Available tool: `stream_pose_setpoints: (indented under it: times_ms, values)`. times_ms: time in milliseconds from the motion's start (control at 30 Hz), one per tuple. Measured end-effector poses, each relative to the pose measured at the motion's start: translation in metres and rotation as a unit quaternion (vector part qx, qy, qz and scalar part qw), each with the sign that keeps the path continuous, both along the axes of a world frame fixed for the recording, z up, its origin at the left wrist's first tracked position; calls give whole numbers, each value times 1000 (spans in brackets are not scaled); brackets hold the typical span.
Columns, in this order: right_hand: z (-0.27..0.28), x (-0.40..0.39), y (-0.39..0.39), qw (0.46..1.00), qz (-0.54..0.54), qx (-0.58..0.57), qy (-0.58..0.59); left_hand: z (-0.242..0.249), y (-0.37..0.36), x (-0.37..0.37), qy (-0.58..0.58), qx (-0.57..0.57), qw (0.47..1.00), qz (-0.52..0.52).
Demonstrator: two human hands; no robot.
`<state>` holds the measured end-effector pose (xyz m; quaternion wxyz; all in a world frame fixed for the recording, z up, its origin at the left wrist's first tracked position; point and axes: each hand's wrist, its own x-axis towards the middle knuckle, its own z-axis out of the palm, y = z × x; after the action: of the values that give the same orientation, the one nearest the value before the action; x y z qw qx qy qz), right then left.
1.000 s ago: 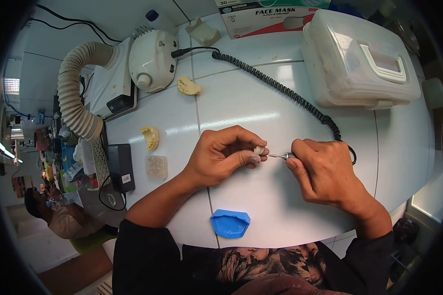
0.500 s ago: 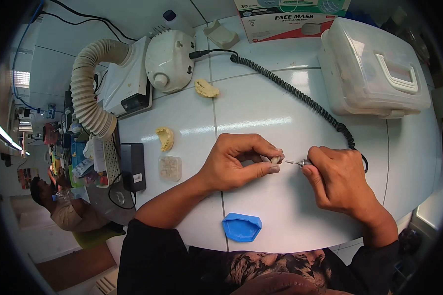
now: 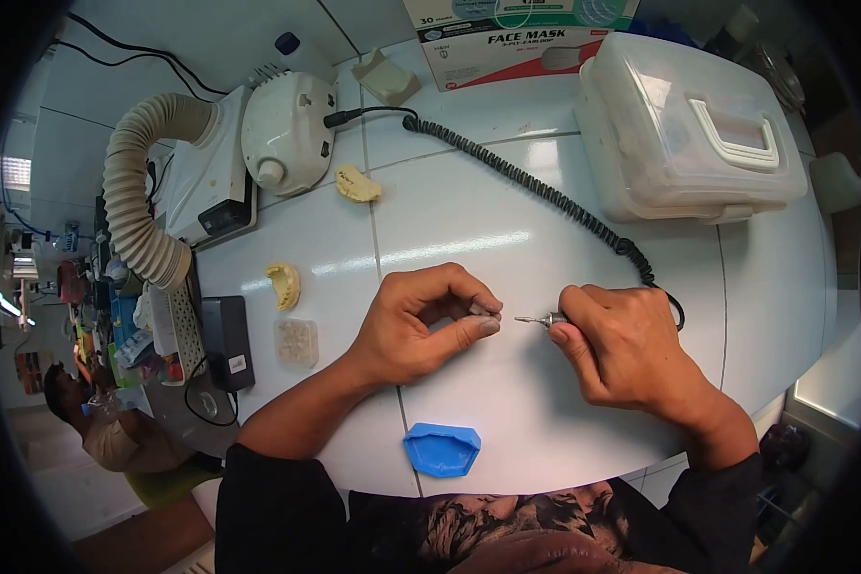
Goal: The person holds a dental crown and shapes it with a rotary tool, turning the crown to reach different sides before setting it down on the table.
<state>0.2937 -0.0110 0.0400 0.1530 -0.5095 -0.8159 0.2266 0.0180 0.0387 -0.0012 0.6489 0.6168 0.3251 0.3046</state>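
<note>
Between the thumb and fingertips of my left hand (image 3: 423,320) is a small whitish tooth-like piece (image 3: 483,311), mostly covered by the fingers. My right hand (image 3: 626,344) is wrapped around a rotary handpiece (image 3: 553,320), its thin metal bur pointing left. A short gap separates the bur tip from the left fingertips. The handpiece's coiled black cord (image 3: 545,182) runs up to a white control unit (image 3: 287,134). Below my left hand lies a blue tray-like mould (image 3: 442,451).
Yellow dental casts (image 3: 283,286) (image 3: 358,185) and a small clear box (image 3: 296,343) lie left of my hands. A ribbed suction hose (image 3: 129,172) curves at far left. A plastic case (image 3: 693,134) and a face mask box (image 3: 516,48) stand behind. Another person (image 3: 124,430) sits at left.
The view has swung so that the scene sits further left. The gap between the bur and my left fingertips has grown slightly, and less of the whitish piece shows.
</note>
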Motion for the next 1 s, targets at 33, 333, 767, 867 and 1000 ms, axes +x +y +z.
stream_pose_setpoints:
  times_ms: [33,333,767,867,1000]
  values:
    - [0,0,0,1000,2,0,-1,-1,-1,1,-7,3,1000,12]
    - [-3,0,0,1000,3,7,4,1,-4,-2,0,-9,1000,7]
    - [-2,1,0,1000,3,5,1,-5,-7,-6,27,56,998,17]
    - [-2,0,0,1000,3,4,-2,-8,-7,-2,-22,68,997,13]
    - [-2,0,0,1000,3,3,-2,-14,-2,2,-94,106,990,-6]
